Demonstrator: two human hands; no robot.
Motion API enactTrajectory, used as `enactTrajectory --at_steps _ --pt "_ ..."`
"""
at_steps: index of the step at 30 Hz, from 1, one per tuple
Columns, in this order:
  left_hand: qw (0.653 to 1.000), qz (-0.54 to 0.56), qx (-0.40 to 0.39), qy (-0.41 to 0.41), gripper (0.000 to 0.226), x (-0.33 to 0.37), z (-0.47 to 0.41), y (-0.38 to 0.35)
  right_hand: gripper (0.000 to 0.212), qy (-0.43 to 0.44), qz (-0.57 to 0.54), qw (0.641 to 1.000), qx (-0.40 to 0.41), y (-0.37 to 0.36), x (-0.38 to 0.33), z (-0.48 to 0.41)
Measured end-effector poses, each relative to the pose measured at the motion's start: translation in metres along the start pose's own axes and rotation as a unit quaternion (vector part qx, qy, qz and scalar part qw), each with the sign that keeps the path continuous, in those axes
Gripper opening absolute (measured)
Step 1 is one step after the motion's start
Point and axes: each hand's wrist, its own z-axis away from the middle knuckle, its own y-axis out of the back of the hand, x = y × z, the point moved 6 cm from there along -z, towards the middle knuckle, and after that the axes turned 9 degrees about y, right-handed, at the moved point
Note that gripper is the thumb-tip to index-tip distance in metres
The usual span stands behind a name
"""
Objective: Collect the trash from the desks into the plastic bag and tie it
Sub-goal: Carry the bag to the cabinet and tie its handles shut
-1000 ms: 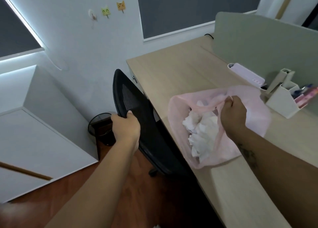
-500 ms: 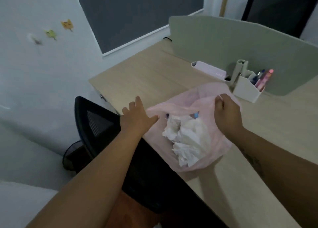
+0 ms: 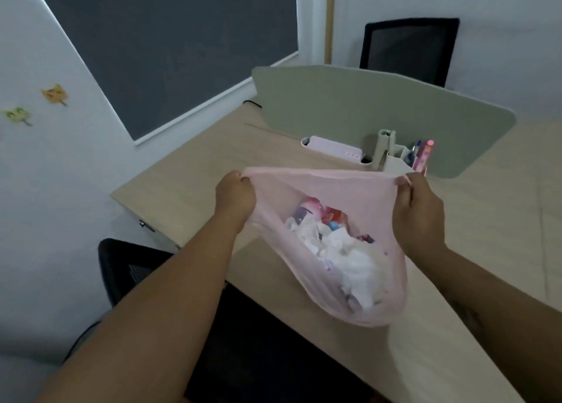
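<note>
Your left hand (image 3: 235,195) pinches the rim of the plastic bag (image 3: 331,189) at 9 o'clock, and your right hand (image 3: 418,208) pinches it at 3, pulling the mouth taut. The belly sags toward 5 o'clock over the worktop (image 3: 188,171), with crumpled trash (image 3: 343,250) inside. It looks light, limp and slippery, so I'd gather the rim corners for the knot.

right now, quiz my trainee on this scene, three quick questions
1. True or false: the left hand and right hand both grip the pink bag by its rim.
2. What mostly fills the bag? A books; B crumpled white tissue; C bottles.
3. Fill in: the pen holder stands on the desk against the grey ____.
Key: 1 true; 2 B; 3 divider.
</note>
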Motion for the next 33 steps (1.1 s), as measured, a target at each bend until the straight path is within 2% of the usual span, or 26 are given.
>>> enactTrajectory --at_steps 5,9,13,18,22,27,33 --pt "0.982 -0.019 0.147 -0.120 0.024 0.092 -0.028 0.109 0.030 0.029 -0.078 0.994 0.071 0.009 -0.079 -0.085" --pt "0.945 -0.040 0.292 -0.143 0.026 0.112 -0.019 0.234 0.022 0.138 -0.176 0.974 0.031 -0.009 -0.168 -0.123" --pt "0.904 -0.079 0.401 -0.127 0.027 0.090 0.022 0.370 0.021 0.230 -0.272 0.934 -0.020 -0.038 -0.280 -0.120" --pt "0.842 -0.140 0.518 -0.058 0.030 0.020 0.113 0.526 0.019 0.325 -0.382 0.861 -0.082 -0.067 -0.429 -0.060" --pt "0.790 -0.232 0.568 0.021 0.025 -0.061 0.195 0.618 0.020 0.342 -0.450 0.810 -0.154 -0.100 -0.535 0.023" --pt "0.751 -0.311 0.567 0.134 0.026 -0.194 0.292 0.708 0.023 0.380 -0.468 0.750 -0.271 -0.152 -0.640 0.186" --pt "0.753 -0.303 0.511 0.282 0.018 -0.360 0.398 0.824 0.024 0.404 -0.454 0.684 -0.404 -0.206 -0.743 0.401"
